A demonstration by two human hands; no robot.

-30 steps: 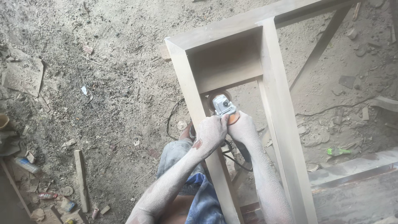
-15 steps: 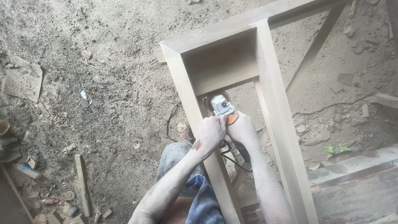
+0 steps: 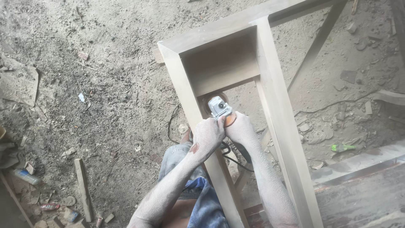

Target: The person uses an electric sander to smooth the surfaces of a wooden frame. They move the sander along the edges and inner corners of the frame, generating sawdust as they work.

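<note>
Grey angle grinder [image 3: 219, 106], dust-coated, disc against pale wooden frame [image 3: 278, 105]

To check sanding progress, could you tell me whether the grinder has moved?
No: the grinder stays below the wooden frame's crosspiece; only the camera shifted.

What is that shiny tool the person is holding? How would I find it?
Start at the big pale wooden frame that stands over the dusty floor. Look inside it, just below its crosspiece, where the dusty left hand and right hand meet. They grip a small power sander; its silver metal head is the only shiny thing among wood and dust.
</note>
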